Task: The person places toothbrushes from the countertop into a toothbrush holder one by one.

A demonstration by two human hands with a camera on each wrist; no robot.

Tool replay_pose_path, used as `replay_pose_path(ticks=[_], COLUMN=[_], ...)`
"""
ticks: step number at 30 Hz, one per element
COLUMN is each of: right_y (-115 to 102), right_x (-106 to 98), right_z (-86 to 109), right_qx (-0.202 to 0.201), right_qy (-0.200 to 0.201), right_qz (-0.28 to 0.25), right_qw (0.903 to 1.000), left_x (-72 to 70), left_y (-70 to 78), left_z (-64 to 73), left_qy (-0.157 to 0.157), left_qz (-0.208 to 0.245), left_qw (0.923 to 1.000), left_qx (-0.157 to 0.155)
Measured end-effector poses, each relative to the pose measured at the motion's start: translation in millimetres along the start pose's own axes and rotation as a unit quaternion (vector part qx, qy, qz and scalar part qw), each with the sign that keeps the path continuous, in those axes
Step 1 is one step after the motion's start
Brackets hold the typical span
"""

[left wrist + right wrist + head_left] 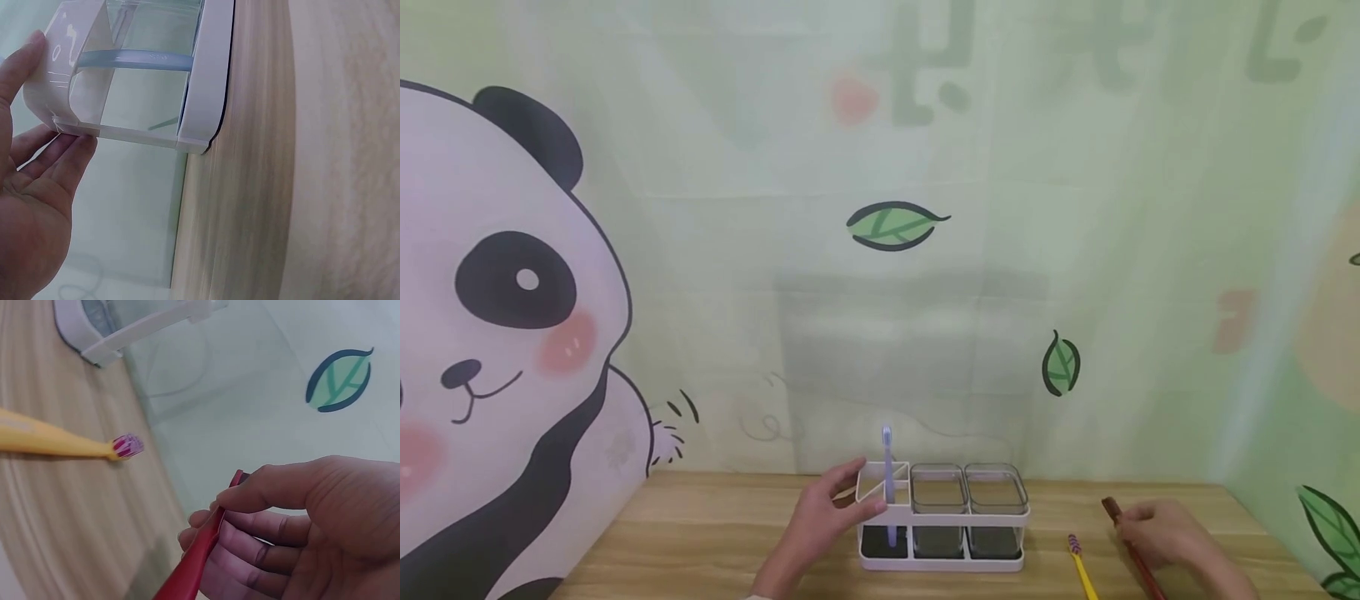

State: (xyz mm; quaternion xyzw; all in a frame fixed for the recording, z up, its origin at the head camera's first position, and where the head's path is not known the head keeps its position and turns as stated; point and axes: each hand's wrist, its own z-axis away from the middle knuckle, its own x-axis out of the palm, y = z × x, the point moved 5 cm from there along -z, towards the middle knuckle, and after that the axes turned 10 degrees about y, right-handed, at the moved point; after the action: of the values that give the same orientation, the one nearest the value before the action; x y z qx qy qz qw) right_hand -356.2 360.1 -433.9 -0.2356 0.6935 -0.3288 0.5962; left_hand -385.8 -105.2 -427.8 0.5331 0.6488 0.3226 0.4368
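A white toothbrush holder [940,519] with a divided section and two clear cups stands on the wooden table. My left hand [816,521] grips its upper left end, thumb on the front and fingers round the back. A light blue toothbrush [137,59] stands upright in the divided section, bristles up. To the right, my right hand [1168,537] pinches a dark red toothbrush [190,565] close below its head, between thumb and fingers. The red handle slants down toward the near edge of the view. A yellow toothbrush [56,437] with purple bristles lies between the holder and my right hand.
The two clear cups [938,490] sit side by side in the holder's frame. Behind the wooden table [700,533] hangs a pale green cloth [737,250] printed with a panda and leaves.
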Motion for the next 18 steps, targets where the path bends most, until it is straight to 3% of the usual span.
replay_pose_path(ticks=[18], right_y=[-22], right_x=[-18], right_z=[2.6], right_qx=[-0.03], right_qy=[0.004], right_qz=[-0.071], right_qw=[0.997], left_x=[-0.3], left_y=[-0.5], left_z=[-0.6], left_qy=[0.0], left_qz=[-0.003], left_qw=[1.0], left_qx=[-0.005])
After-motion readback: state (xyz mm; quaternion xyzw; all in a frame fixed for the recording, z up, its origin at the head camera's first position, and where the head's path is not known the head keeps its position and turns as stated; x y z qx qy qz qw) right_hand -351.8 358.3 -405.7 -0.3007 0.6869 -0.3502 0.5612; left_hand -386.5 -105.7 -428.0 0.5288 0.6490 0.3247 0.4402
